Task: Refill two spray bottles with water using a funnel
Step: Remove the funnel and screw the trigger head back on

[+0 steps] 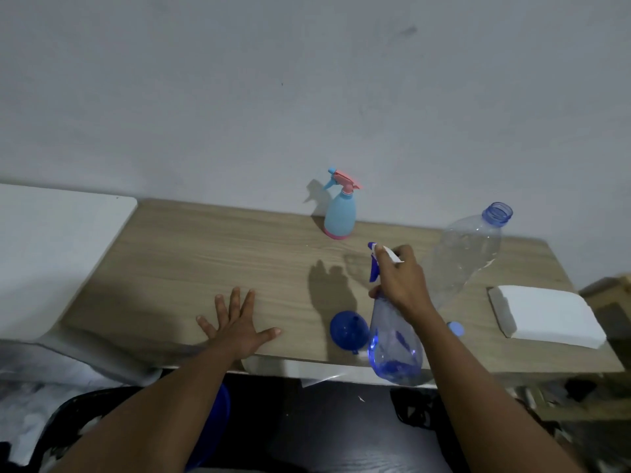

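Our right grip (401, 281) clasps the neck of the clear blue plastic spray bottle (392, 346), just right of the round blue plastic funnel (348, 331) on the wood-grain desk (205, 254). Our left grip (235, 326) lies released, fingers spread flat, left of the funnel. The pale-blue-and-pink spray bottle (339, 213) stands beyond it.

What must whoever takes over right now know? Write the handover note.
Left hand: open, flat on the wooden table.
Right hand: grips the neck of the clear blue-tinted spray bottle near the table's front edge, head on.
Light-blue and pink spray bottle stands by the wall, head on.
Blue plastic funnel lies beside the held bottle.
Big clear uncapped plastic bottle further right, its blue cap on the table.
Done: cannot tell, fill levels unreadable.
Left, if unfilled: unscrew heads, seat funnel, pour.
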Tool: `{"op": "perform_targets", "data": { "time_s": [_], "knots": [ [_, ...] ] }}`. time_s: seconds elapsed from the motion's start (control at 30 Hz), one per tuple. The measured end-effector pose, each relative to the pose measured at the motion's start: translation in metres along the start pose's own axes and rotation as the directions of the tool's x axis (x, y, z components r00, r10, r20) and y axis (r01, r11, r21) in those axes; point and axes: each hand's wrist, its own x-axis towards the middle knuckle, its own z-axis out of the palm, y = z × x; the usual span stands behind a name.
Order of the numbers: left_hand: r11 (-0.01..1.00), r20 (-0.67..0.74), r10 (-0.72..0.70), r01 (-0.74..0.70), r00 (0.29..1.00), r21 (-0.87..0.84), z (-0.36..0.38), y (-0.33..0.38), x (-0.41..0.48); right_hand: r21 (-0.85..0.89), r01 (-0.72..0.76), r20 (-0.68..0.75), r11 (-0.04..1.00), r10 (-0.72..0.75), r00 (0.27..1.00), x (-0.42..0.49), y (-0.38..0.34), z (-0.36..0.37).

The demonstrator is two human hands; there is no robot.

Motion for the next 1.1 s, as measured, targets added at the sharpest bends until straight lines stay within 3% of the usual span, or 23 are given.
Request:
{"op": "perform_targets", "data": {
  "time_s": [0.17,0.3,0.6,0.8,1.1],
  "knots": [
    [1.000,0.021,0.007,-0.007,1.000,0.003,-0.001,0.000,0.001,0.102,0.207,-0.044,0.973,-0.204,0.978,0.012,-0.032,0.015],
    [1.000,0.007,0.008,-0.008,1.000,0.005,-0.001,0.000,0.002,0.016,0.353,-0.106,0.936,-0.349,0.931,0.041,-0.048,0.033],
    [1.000,-0.008,0.013,-0.013,1.000,-0.006,0.002,-0.003,0.006,-0.010,0.405,0.014,0.914,-0.405,0.914,0.092,-0.075,0.095],
    [1.000,-0.022,-0.007,0.007,1.000,-0.008,0.003,-0.002,0.009,-0.115,0.417,0.105,0.901,-0.407,0.907,0.130,-0.092,0.137],
    [0.999,-0.026,-0.022,0.021,0.999,-0.029,0.003,0.000,0.013,-0.238,0.473,0.127,0.848,-0.455,0.881,0.164,-0.113,0.167]
  ]
}}
